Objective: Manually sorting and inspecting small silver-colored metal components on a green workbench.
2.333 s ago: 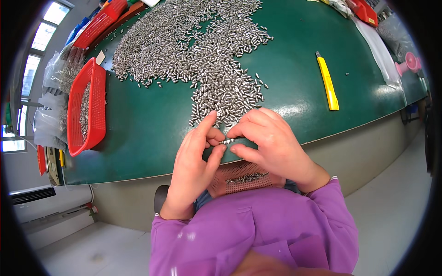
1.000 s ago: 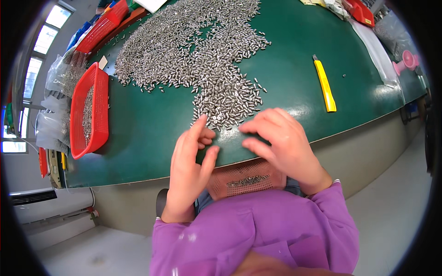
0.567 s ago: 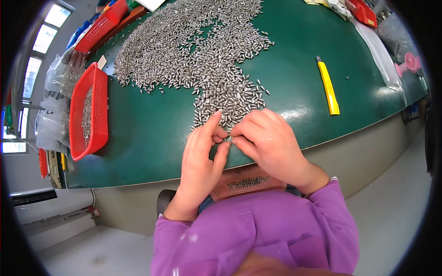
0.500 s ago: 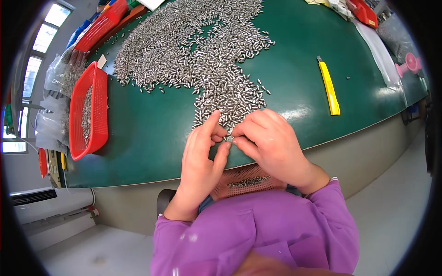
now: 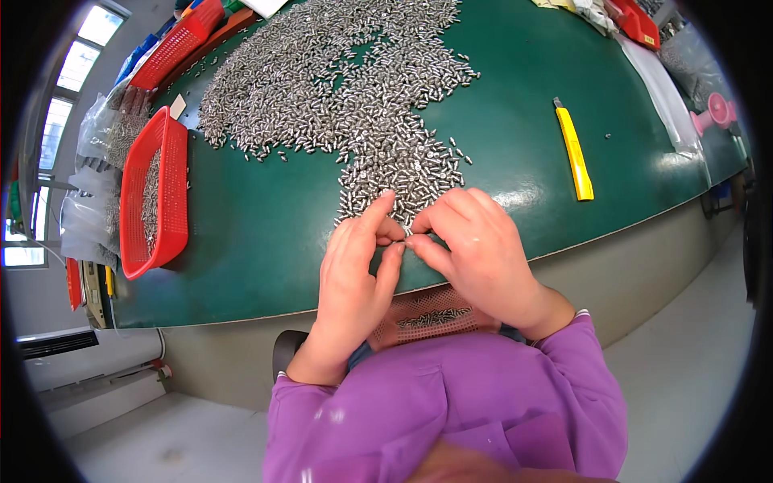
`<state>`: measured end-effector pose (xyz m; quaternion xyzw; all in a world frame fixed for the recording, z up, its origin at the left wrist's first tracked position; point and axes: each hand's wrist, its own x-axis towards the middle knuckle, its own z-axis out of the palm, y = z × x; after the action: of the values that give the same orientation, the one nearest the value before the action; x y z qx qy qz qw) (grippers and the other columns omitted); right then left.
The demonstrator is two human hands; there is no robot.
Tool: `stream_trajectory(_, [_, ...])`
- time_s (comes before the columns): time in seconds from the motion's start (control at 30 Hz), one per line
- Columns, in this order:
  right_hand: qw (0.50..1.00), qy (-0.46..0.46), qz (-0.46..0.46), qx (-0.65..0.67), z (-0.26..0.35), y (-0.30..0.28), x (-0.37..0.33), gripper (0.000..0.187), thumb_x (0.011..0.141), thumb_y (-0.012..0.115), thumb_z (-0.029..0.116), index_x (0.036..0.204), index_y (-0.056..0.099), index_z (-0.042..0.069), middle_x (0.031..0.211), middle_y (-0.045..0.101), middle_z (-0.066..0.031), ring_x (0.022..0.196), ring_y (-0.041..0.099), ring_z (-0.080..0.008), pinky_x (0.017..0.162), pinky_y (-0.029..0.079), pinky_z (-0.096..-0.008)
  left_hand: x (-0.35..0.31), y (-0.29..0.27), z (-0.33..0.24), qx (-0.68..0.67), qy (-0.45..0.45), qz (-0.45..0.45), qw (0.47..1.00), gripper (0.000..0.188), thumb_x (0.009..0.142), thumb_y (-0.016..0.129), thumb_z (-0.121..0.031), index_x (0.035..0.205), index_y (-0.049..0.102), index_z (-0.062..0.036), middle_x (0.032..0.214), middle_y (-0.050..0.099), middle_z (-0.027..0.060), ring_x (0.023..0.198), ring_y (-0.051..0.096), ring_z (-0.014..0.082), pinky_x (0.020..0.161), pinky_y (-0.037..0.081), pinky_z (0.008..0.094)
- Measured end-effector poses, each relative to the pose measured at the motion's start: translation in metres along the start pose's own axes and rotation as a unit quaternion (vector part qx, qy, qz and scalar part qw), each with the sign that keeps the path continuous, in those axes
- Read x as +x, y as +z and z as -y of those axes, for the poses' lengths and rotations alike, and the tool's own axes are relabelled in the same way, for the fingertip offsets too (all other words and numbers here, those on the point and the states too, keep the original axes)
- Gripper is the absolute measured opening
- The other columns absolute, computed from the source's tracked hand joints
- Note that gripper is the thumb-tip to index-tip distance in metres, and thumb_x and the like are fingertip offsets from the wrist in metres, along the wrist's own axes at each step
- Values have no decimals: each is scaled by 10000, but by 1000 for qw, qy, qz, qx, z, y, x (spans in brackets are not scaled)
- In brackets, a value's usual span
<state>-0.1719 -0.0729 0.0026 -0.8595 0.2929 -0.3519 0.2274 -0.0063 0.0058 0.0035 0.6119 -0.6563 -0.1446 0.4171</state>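
A large spread of small silvery metal parts (image 5: 378, 133), short with narrowed ends, lies on the green tabletop (image 5: 515, 145) and reaches toward me. At its near tip my left hand (image 5: 352, 262) pinches a small metal part between thumb and fingers, its index finger raised over the pile. My right hand (image 5: 477, 251) meets it there, thumb and index fingertip closed at the same part. The fingertips cover most of the piece. Below the table edge, a pink mesh basket (image 5: 382, 332) with more metal parts rests at my lap.
A red plastic basket (image 5: 179, 217) holding metal parts stands at the left. Behind it are clear plastic bags (image 5: 90, 205) and another red basket (image 5: 181, 47). To the right lie a yellow utility knife (image 5: 575, 157) and a pink object (image 5: 715, 114) near the edge.
My fingertips have drawn closer together, and the metal part between them shows less. The left index finger has shifted slightly right; the pile and baskets look unchanged.
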Motion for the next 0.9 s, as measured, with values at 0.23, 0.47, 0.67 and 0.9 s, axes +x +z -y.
stream_trajectory(0.23, [999,-15,23,19,-3,-1,1,148,804,754,149,878,640,91,865,553,-57,832,565,-273,726,461,-412,-4,-2,5,-41,-7,13,999,681,820,639,141,1459,468,-20,940,649,74,862,611,225,777,515,352])
stream_trajectory(0.47, [999,-21,17,24,-4,-1,1,133,800,753,148,870,653,97,854,553,-48,838,569,-263,726,460,-406,-2,0,5,-58,-1,1,998,748,817,577,186,1515,402,-21,1039,628,112,876,611,227,760,524,341])
stream_trajectory(0.67, [999,-24,33,29,-4,-3,1,178,786,768,180,901,654,107,873,557,-43,856,572,-256,736,453,-400,0,-2,5,-54,15,22,998,778,801,554,195,1527,387,-33,1066,614,120,865,592,231,753,531,349])
stream_trajectory(0.9, [999,-26,32,14,-1,-4,0,210,778,780,194,915,644,110,898,570,-39,874,572,-251,740,441,-395,-3,-3,-1,12,41,-10,999,761,799,577,180,1514,384,5,1006,615,108,856,581,234,774,514,356])
